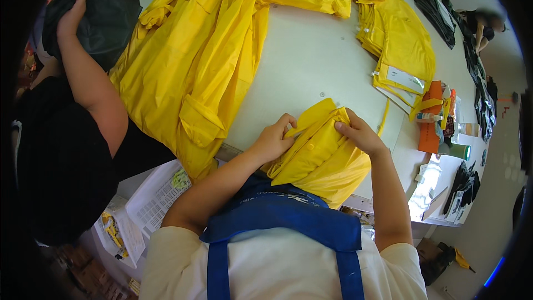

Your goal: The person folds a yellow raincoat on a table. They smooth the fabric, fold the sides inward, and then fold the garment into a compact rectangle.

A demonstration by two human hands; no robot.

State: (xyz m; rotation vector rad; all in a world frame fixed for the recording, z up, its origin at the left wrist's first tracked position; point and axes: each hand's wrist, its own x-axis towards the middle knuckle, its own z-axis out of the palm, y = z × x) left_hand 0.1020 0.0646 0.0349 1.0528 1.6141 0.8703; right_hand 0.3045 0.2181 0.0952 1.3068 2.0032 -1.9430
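Note:
A bunched yellow raincoat (pixel 319 153) hangs over the table's near edge, against my blue apron. Its left edge is pinched in my left hand (pixel 277 136), with the fingers curled round the fabric. On the other side my right hand (pixel 358 132) grips the upper right edge, thumb on top. A button shows on the front between the two hands. Another yellow raincoat (pixel 194 72) lies spread on the table to the left, its sleeves loose. At the far right stretches a row of folded yellow raincoats (pixel 402 39), with a clear-windowed pouch at the near end.
On my left a person in black (pixel 66 155) handles a dark garment (pixel 114 19). A white plastic basket (pixel 152 200) stands below the table. To the right are an orange box (pixel 429 136) with small items, a green roll (pixel 459 151) and black folded umbrellas (pixel 433 8).

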